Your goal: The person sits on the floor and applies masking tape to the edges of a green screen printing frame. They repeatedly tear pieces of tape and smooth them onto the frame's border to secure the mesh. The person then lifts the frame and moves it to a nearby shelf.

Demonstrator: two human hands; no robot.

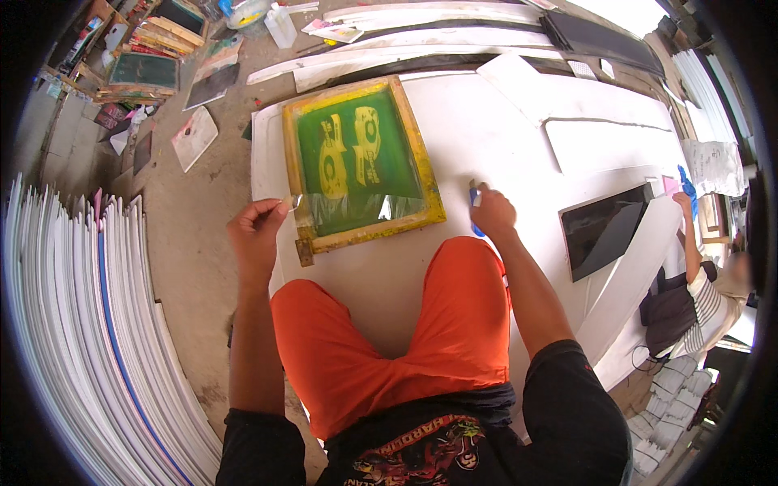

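My left hand (257,232) is closed in a pinch at the lower left corner of a silk-screen frame (423,154). Between its fingertips is the end of a clear plastic strip, probably tape (365,207), which spans the lower part of the green mesh (387,174). The yellow-stained wooden frame lies flat, slightly tilted, on a white board. To the right of the frame, my right hand (494,212) is closed around a slim blue tool with a greyish end (474,197), possibly a cutter; the fingers partly cover it.
White sheets (608,142) and a black panel (606,229) lie on the right. Stacked white boards (73,324) stand at left. Other screen frames (144,71) and a translucent bottle (280,27) are at the back. Another person (689,300) works at far right.
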